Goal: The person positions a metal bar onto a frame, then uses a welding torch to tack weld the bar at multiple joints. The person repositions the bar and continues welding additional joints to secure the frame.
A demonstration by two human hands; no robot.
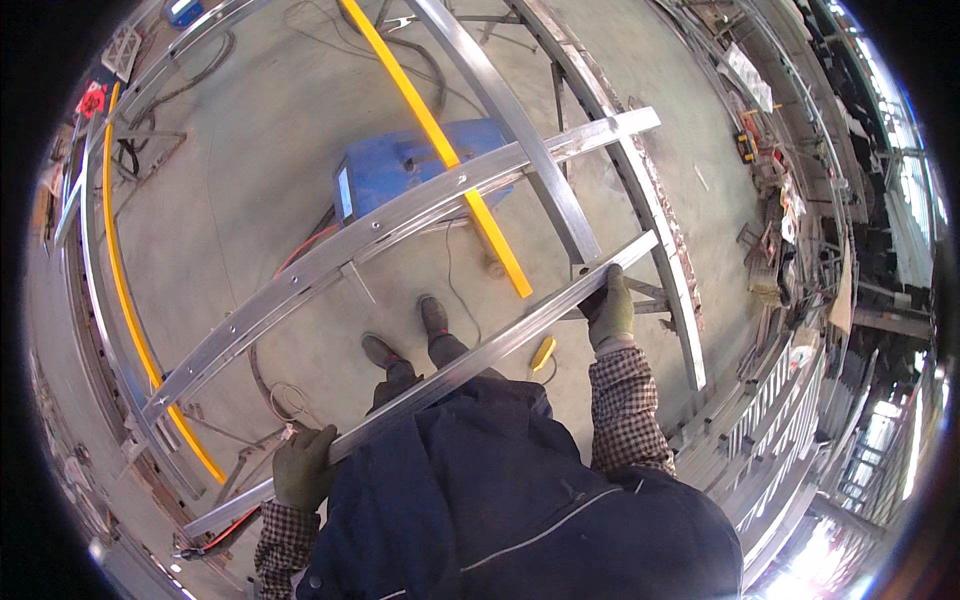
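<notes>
A blue machine [385, 172] with a pale panel on its left end sits on the grey concrete floor [270, 130]. An orange hose [306, 250] runs beside it, and a pale coiled cable [289, 401] lies nearer, to the left. A small yellow object [543, 352] rests on the floor to the right. Far left are a red item [92, 99] and a smaller blue box [183, 12]; far right, a white sheet [747, 76] lies among clutter.

Long, straight, shiny silver metal bar [500, 347]: slanting diagonally, lower left of frame to right of centre.
</notes>
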